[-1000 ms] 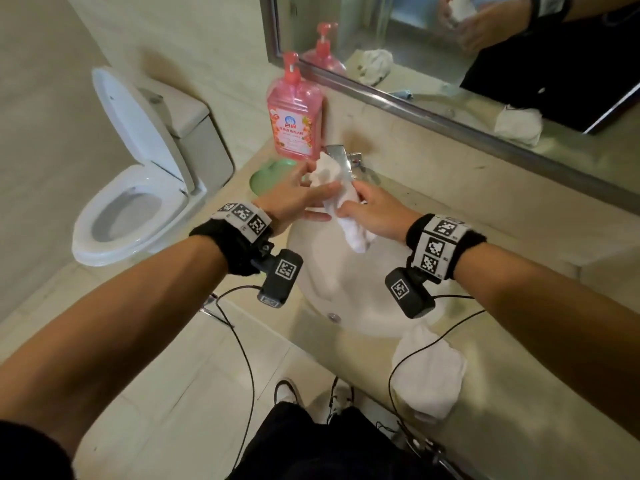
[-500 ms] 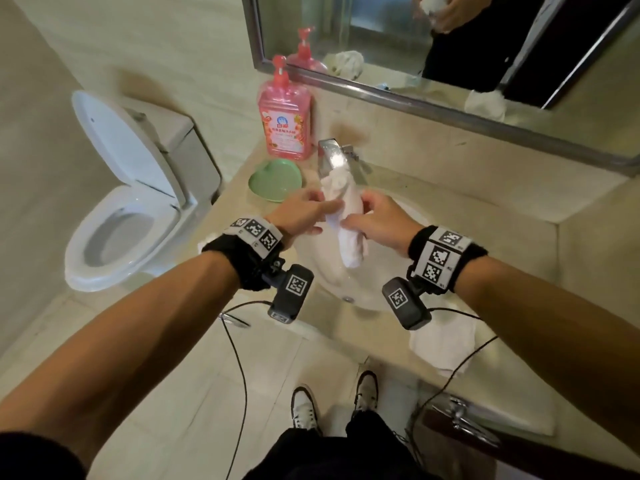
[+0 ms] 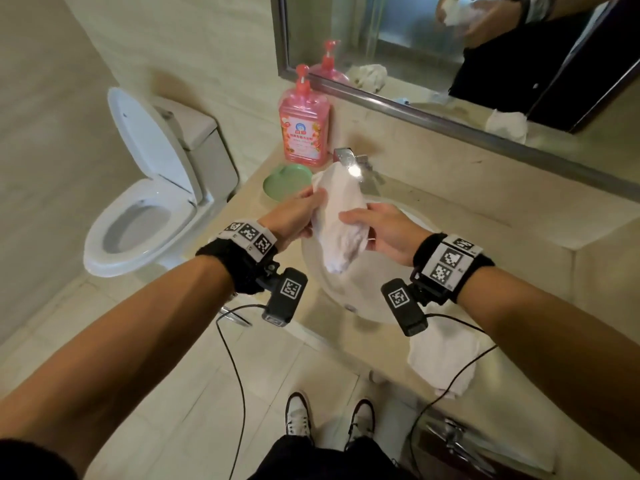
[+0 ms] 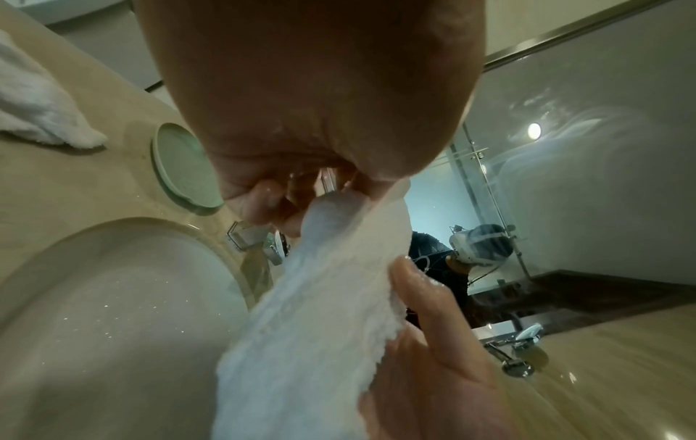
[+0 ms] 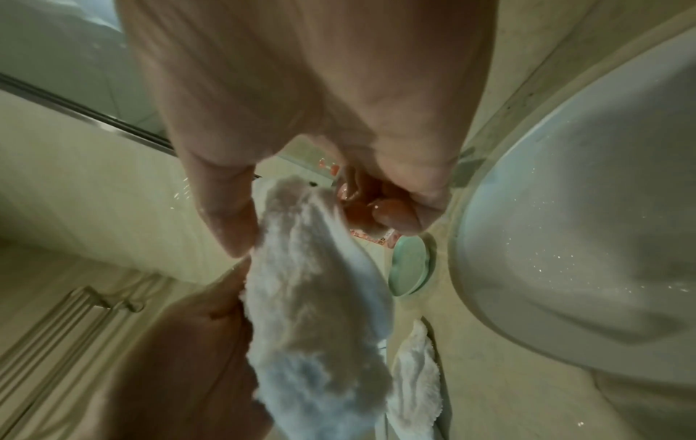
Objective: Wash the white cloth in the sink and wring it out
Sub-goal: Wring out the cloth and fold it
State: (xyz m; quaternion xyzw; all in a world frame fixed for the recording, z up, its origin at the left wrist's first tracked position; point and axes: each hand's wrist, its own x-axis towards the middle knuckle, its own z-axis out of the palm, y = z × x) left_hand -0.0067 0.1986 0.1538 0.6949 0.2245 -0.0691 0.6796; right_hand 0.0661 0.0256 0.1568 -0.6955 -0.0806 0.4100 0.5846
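I hold the wet white cloth (image 3: 341, 216) bunched upright over the white sink (image 3: 360, 296), just in front of the chrome tap (image 3: 348, 159). My left hand (image 3: 299, 211) grips its upper left side, with the fingers and thumb curled round the cloth (image 4: 339, 279). My right hand (image 3: 375, 225) holds the cloth's middle from the right; the thumb lies across the front and the fingers curl behind the cloth (image 5: 320, 297). The lower end hangs loose over the basin.
A pink soap bottle (image 3: 304, 129) and a green dish (image 3: 287, 181) stand left of the tap. A second white cloth (image 3: 443, 362) lies on the counter's front right. The mirror (image 3: 450, 46) runs behind, and a toilet (image 3: 145, 202) stands at the left.
The hands have lifted the cloth a little and shifted their grip along it. The cloth looks more spread out than half a second ago. The head view has tilted down and pulled back.
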